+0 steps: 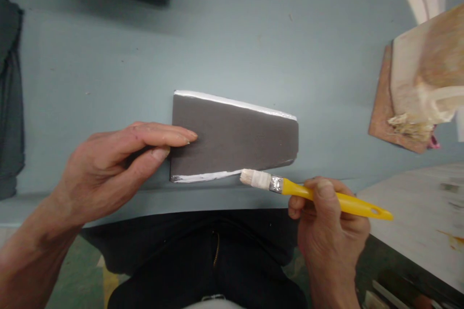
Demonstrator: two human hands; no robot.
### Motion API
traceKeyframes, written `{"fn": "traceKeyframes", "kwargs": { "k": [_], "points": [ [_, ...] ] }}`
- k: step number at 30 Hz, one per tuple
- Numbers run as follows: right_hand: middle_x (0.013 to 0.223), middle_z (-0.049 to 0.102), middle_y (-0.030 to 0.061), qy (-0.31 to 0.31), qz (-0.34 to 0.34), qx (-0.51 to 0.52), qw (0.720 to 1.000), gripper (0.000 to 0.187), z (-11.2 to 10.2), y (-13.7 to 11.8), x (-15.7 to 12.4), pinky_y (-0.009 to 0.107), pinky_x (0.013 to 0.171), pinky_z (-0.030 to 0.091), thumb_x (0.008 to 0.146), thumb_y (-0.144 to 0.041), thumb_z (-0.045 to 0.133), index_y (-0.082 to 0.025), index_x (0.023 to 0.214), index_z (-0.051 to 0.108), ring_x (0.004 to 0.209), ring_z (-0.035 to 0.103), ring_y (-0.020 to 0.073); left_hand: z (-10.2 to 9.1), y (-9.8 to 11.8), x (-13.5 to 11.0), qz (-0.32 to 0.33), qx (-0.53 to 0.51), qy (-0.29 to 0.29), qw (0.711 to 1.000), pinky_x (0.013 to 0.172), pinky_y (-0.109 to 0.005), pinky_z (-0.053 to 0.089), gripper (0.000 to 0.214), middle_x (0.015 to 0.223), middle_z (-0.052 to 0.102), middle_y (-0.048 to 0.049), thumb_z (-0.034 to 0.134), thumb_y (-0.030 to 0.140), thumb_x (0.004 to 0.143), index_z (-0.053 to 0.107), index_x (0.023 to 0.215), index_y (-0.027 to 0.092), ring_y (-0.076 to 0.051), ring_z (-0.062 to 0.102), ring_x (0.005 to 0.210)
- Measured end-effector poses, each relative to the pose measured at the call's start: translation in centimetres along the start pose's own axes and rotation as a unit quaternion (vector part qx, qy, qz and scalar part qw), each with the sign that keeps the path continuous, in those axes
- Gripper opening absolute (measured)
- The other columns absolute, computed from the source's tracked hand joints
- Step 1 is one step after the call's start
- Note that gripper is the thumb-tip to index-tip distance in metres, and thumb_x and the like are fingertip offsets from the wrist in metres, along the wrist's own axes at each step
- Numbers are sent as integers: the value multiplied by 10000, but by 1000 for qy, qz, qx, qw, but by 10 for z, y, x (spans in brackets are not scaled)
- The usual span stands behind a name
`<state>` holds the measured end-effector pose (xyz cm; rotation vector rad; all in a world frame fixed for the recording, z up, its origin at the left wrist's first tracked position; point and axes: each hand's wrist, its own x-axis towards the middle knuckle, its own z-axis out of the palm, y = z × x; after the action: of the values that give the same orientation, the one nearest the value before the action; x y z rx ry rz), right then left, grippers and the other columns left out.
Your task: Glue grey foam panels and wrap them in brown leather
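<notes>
A yellow brush (297,189) is gripped by the right hand (328,229), bristles at the edge of a grey panel (239,135). The panel, on a blue table (239,48), is touched by the left hand (108,169); whether pinched cannot be told.

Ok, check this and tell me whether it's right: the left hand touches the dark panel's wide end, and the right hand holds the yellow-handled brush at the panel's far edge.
Wrong edge: the head view shows the yellow-handled brush at the near edge of the dark panel. The left hand does touch the wide end, and the right hand holds the brush.
</notes>
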<state>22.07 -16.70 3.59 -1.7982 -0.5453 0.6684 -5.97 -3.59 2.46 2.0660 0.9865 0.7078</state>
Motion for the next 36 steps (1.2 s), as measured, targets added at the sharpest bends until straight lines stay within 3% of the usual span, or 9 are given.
{"fn": "traceKeyframes", "kwargs": {
  "k": [14, 21, 26, 36],
  "points": [
    [550, 604, -47, 3, 10, -9, 1000, 400, -5, -4, 7, 201, 451, 474, 886, -534, 835, -175, 818, 673, 438, 555, 95, 1, 10, 4, -34, 7, 6, 999, 1067, -168, 581, 347, 1268, 790, 195, 582, 193, 1030, 746, 1237, 419, -60, 763, 1157],
    [518, 587, -48, 7, 10, -22, 1000, 422, -5, -5, 13, 200, 439, 457, 869, -553, 835, -173, 800, 666, 418, 534, 96, 1, 3, 1, -21, 12, 1, 1000, 1036, -214, 618, 313, 1254, 807, 141, 577, 218, 1030, 754, 1233, 379, -104, 778, 1145],
    [521, 593, -38, 7, 20, -31, 999, 433, -7, -8, 15, 198, 434, 454, 868, -562, 835, -167, 800, 672, 425, 544, 100, -2, -4, -1, -12, -5, -3, 1000, 1051, -169, 587, 423, 1281, 794, 159, 603, 164, 1001, 735, 1298, 435, -89, 769, 1164],
    [510, 583, -50, 13, 37, -31, 999, 497, -5, -10, 17, 204, 419, 445, 835, -634, 844, -174, 821, 657, 406, 532, 102, -1, -9, -5, -18, -14, -9, 1000, 1032, -252, 615, 460, 1294, 793, 128, 603, 162, 1000, 719, 1332, 459, -137, 775, 1162]
  ]
}}
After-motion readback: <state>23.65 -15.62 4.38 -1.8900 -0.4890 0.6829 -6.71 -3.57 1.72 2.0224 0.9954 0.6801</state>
